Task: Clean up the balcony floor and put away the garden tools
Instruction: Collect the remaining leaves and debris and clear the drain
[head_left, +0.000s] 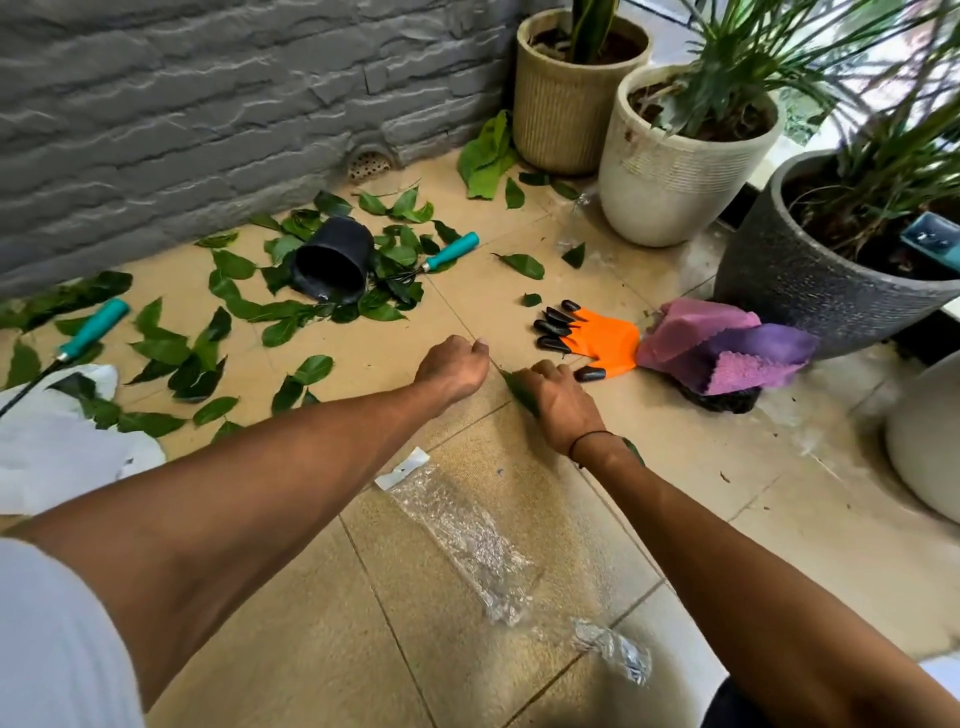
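Both forearms reach forward and down from the bottom corners, nearly straight, converging over the tiled floor (291, 597). Between them lies a crumpled clear wrapper (462, 540).

Left hand (453, 366) hovers knuckles-up, its fingers curled into a loose fist; whether anything is pinched inside cannot be told. Right hand (558, 402), a thin band at the wrist, is bent downward with fingers closed on a green leaf (519, 391) that pokes out along its inner edge, low against the floor.

Just beyond the right hand lies an orange glove (602, 340) with black claw tips, and beside that a purple cloth (727, 348) resting by a dark grey pot (789, 280). More leaves (176, 353) are scattered across the floor to the left, thickest around a tipped-over black pot (332, 260) near the grey wall (182, 114). A teal-handled rake (448, 251) lies just right of that pot; a second teal-handled tool (88, 332) lies far left, its shaft crossing a white bag (47, 447).
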